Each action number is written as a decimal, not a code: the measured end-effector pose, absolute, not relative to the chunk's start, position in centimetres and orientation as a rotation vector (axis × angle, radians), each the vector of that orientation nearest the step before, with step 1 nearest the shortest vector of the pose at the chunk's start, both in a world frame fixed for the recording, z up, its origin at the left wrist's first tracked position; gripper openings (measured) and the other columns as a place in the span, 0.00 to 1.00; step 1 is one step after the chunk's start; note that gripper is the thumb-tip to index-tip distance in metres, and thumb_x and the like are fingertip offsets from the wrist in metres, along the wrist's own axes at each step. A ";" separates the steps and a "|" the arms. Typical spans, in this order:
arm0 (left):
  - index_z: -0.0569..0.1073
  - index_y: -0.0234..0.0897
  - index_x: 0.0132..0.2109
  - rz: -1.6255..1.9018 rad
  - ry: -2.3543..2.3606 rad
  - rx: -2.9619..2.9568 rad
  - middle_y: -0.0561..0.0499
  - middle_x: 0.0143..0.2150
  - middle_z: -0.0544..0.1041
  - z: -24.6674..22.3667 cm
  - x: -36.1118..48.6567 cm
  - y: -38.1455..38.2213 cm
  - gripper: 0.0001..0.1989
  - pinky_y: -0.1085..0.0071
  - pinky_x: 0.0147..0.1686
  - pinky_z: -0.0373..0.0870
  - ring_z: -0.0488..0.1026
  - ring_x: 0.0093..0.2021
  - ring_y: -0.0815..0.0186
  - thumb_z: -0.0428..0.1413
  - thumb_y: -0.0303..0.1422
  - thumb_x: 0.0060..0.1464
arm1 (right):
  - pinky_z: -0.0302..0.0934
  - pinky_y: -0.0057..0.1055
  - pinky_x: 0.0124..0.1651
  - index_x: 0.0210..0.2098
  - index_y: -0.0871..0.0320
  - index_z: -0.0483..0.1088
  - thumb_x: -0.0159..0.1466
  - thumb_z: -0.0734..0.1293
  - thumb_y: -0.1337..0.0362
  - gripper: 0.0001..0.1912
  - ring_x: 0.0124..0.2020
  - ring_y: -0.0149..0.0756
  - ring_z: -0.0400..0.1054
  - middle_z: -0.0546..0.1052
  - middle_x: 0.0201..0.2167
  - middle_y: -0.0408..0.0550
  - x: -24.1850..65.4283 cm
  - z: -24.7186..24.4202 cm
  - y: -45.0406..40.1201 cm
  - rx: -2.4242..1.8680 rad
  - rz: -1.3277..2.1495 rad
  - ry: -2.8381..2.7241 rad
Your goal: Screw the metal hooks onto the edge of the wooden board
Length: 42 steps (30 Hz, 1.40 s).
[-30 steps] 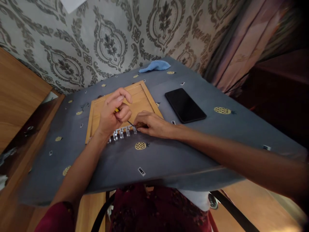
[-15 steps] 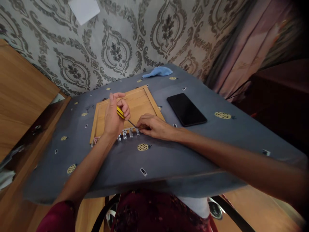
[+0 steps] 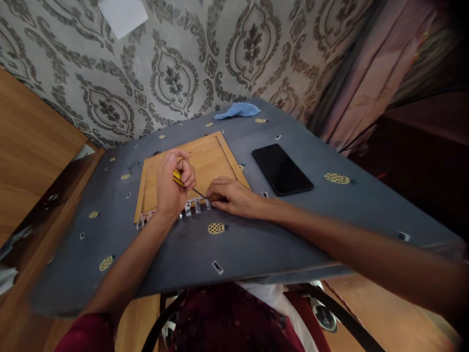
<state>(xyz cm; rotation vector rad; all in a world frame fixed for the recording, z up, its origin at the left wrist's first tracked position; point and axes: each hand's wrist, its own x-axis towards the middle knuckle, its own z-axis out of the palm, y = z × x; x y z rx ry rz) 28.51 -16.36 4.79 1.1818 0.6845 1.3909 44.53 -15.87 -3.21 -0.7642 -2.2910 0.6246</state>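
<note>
My left hand [image 3: 174, 183] is closed around the yellow handle of a screwdriver [image 3: 178, 178], over the wooden board. The shaft slants down to the right, its tip at the board's near edge beside my right fingers. The board [image 3: 207, 155] is framed and lies flat on the table. A row of small metal hooks [image 3: 198, 206] runs along its near edge, partly behind my left wrist. My right hand [image 3: 234, 196] rests at the board's near right corner, fingers curled together by the last hook; what they pinch is hidden.
A black smartphone [image 3: 282, 168] lies right of the board. A blue cloth [image 3: 237, 110] sits at the back by the patterned wall [image 3: 176, 73]. A grey cloth with pineapple prints covers the table [image 3: 176, 261]. A wooden cabinet [image 3: 36, 122] stands at the left.
The view has shifted slightly. My left hand has turned a little around the screwdriver handle, whose tip stays at the same corner. My right hand keeps its place.
</note>
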 end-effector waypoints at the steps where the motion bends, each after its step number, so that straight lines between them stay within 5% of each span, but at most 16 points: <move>1: 0.69 0.38 0.33 1.397 0.688 1.180 0.60 0.16 0.57 4.8 28.5 -16.3 0.12 0.80 0.16 0.51 0.52 0.15 0.75 0.52 0.40 0.63 | 0.62 0.35 0.47 0.38 0.60 0.71 0.61 0.66 0.76 0.08 0.42 0.37 0.67 0.75 0.37 0.50 44.6 -3.2 -15.9 -0.758 0.628 -2.289; 7: 0.70 0.38 0.35 1.463 0.735 1.137 0.59 0.19 0.61 4.8 28.8 -16.3 0.16 0.79 0.18 0.55 0.58 0.17 0.75 0.52 0.45 0.64 | 0.61 0.33 0.46 0.36 0.60 0.70 0.61 0.66 0.77 0.08 0.40 0.36 0.67 0.74 0.35 0.48 44.8 -2.9 -16.0 -0.739 0.652 -2.281; 17: 0.71 0.37 0.33 1.536 0.785 1.154 0.59 0.19 0.59 5.3 29.5 -16.5 0.13 0.77 0.18 0.53 0.54 0.18 0.74 0.54 0.41 0.63 | 0.59 0.33 0.46 0.38 0.60 0.70 0.63 0.66 0.76 0.06 0.42 0.37 0.65 0.73 0.36 0.49 45.0 -2.9 -16.2 -0.760 0.678 -2.281; 21: 0.71 0.37 0.33 1.488 0.775 1.189 0.60 0.18 0.54 5.4 29.8 -16.5 0.12 0.79 0.18 0.50 0.49 0.18 0.75 0.52 0.37 0.65 | 0.59 0.34 0.45 0.38 0.61 0.70 0.64 0.66 0.76 0.06 0.41 0.38 0.64 0.72 0.36 0.49 45.0 -2.8 -16.2 -0.768 0.657 -2.301; 27: 0.70 0.38 0.31 1.343 0.699 1.307 0.63 0.15 0.48 5.6 30.1 -16.1 0.15 0.80 0.14 0.43 0.40 0.15 0.77 0.60 0.44 0.57 | 0.59 0.35 0.47 0.37 0.61 0.69 0.64 0.65 0.76 0.05 0.42 0.38 0.64 0.71 0.37 0.49 45.1 -3.0 -16.2 -0.724 0.654 -2.294; 34: 0.71 0.38 0.33 1.092 0.510 1.412 0.64 0.15 0.44 5.7 29.1 -15.3 0.12 0.83 0.14 0.46 0.35 0.14 0.79 0.53 0.39 0.64 | 0.58 0.34 0.46 0.35 0.61 0.68 0.64 0.65 0.76 0.06 0.41 0.38 0.63 0.70 0.35 0.48 45.1 -2.9 -16.2 -0.724 0.620 -2.296; 38: 0.72 0.36 0.34 1.015 0.474 1.404 0.64 0.15 0.46 5.8 28.8 -15.3 0.11 0.83 0.15 0.49 0.38 0.14 0.79 0.55 0.37 0.62 | 0.58 0.34 0.45 0.36 0.61 0.68 0.63 0.65 0.76 0.06 0.40 0.38 0.63 0.70 0.35 0.48 45.1 -2.8 -16.2 -0.740 0.626 -2.305; 42: 0.72 0.36 0.34 1.164 0.670 1.418 0.60 0.16 0.57 6.0 29.2 -15.9 0.14 0.79 0.17 0.56 0.53 0.15 0.75 0.56 0.41 0.61 | 0.59 0.35 0.47 0.37 0.62 0.69 0.64 0.65 0.76 0.05 0.42 0.38 0.64 0.71 0.36 0.49 45.2 -2.8 -16.2 -0.729 0.635 -2.319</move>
